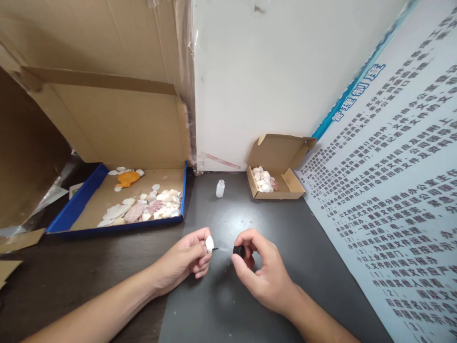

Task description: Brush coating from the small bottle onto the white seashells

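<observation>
My left hand pinches a small white seashell between thumb and fingers. Opposite it, my right hand grips a black brush cap by its sides. From the cap a thin, pale stem points left, its dark brush tip at the lower edge of the shell; whether it touches cannot be made out. Beyond both hands, a small translucent bottle stands upright on the dark grey mat, with no cap on it.
At left, a blue-edged cardboard box lies open, holding many seashells and an orange shell. A smaller open carton with white shells stands at the back right. A printed poster borders the right side.
</observation>
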`<state>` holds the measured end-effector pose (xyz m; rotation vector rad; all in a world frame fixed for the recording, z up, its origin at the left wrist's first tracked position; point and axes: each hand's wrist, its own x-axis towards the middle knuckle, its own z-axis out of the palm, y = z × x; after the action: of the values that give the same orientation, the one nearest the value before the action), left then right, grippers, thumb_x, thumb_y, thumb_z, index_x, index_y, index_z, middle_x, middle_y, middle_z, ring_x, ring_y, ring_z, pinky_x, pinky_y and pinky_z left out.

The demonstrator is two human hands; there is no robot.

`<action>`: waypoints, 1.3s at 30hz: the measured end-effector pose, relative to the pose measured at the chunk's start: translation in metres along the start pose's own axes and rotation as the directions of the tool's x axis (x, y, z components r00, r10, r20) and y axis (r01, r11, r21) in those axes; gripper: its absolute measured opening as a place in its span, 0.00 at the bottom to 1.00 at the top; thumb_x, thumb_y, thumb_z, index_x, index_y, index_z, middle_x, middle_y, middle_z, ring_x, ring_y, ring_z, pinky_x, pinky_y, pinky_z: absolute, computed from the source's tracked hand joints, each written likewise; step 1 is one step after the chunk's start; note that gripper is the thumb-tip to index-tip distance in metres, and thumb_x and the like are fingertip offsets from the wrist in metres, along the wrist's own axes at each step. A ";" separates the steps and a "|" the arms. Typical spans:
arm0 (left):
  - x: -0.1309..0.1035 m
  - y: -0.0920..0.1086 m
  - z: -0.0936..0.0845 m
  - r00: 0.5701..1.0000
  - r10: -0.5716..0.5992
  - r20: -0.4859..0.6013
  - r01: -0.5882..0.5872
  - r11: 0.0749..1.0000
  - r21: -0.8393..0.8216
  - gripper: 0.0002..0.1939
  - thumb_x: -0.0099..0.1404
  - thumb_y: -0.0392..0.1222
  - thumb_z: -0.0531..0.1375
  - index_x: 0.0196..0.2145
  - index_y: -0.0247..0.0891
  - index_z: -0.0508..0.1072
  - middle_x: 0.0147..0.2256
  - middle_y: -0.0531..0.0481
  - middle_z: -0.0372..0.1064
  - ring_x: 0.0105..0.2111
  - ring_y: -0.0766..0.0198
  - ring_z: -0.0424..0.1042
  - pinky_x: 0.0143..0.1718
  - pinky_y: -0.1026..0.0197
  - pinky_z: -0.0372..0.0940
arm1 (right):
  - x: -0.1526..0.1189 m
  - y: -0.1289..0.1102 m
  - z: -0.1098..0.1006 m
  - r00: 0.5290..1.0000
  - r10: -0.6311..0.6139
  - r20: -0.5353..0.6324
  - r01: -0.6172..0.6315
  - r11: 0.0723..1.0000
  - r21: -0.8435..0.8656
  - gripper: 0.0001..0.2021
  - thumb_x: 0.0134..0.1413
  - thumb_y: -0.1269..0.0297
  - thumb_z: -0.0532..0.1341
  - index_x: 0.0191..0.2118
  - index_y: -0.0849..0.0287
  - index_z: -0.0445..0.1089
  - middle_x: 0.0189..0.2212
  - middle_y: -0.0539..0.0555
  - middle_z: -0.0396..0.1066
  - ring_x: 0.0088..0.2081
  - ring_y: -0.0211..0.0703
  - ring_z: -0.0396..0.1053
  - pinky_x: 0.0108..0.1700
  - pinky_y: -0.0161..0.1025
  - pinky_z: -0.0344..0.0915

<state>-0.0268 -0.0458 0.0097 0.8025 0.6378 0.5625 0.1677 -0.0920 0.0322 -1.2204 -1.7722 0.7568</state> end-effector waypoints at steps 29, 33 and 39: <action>-0.001 0.000 0.000 1.000 0.005 0.003 -0.005 0.999 0.032 0.10 0.60 0.40 0.59 0.29 0.40 0.58 0.17 0.62 0.51 0.17 0.74 0.45 0.20 0.68 0.47 | 0.000 0.001 0.000 1.000 -0.002 -0.021 0.002 1.000 -0.001 0.05 0.53 0.70 0.58 0.37 0.57 0.63 0.21 0.43 0.56 0.21 0.34 0.58 0.26 0.32 0.59; 0.000 -0.002 -0.002 1.000 0.007 0.018 -0.008 0.999 0.037 0.10 0.61 0.39 0.59 0.29 0.40 0.58 0.18 0.62 0.51 0.17 0.74 0.45 0.20 0.68 0.47 | -0.002 0.002 0.000 1.000 -0.008 -0.030 0.008 1.000 0.009 0.06 0.53 0.71 0.59 0.37 0.56 0.63 0.21 0.43 0.56 0.21 0.34 0.58 0.26 0.32 0.59; 0.000 0.000 -0.001 1.000 -0.007 0.016 0.007 1.000 -0.011 0.08 0.60 0.38 0.58 0.29 0.39 0.59 0.18 0.61 0.52 0.18 0.73 0.46 0.20 0.68 0.47 | -0.003 0.005 0.001 0.999 0.010 -0.045 -0.009 0.999 0.032 0.04 0.57 0.69 0.57 0.38 0.56 0.62 0.22 0.43 0.57 0.22 0.35 0.59 0.26 0.32 0.60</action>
<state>-0.0272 -0.0452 0.0093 0.7937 0.6223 0.5520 0.1694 -0.0930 0.0271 -1.2167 -1.7123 0.7543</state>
